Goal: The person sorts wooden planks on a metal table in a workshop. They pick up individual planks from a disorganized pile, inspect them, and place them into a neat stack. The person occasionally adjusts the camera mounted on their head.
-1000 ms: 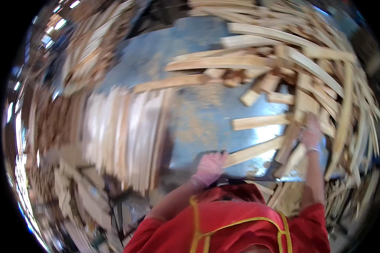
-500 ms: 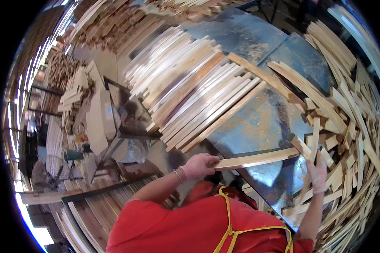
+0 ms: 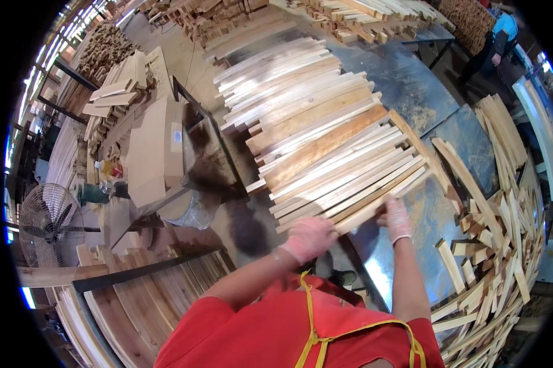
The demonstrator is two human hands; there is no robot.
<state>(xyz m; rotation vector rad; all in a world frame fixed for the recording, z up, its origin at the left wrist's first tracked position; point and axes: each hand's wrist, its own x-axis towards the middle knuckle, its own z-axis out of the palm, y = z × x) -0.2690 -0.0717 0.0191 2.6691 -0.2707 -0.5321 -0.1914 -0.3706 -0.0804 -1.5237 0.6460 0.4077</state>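
A long pale wooden slat [image 3: 374,205] lies at the near edge of a row of sorted slats [image 3: 325,141] on a blue-grey metal table [image 3: 430,214]. My left hand [image 3: 310,238], in a pinkish glove, grips the slat's near left end. My right hand [image 3: 396,218], also gloved, rests on the same slat further along. The slat lies side by side against the others in the row.
A jumbled heap of short wood offcuts [image 3: 503,245] fills the table's right side. A brown cardboard box [image 3: 157,150] and a floor fan [image 3: 49,224] stand to the left. Planks [image 3: 141,300] lie low at the left front. Another person [image 3: 494,40] stands far back right.
My view has swung left from the offcut heap to the sorted row. Both hands carried the slat over and now hold it against the row's near edge.
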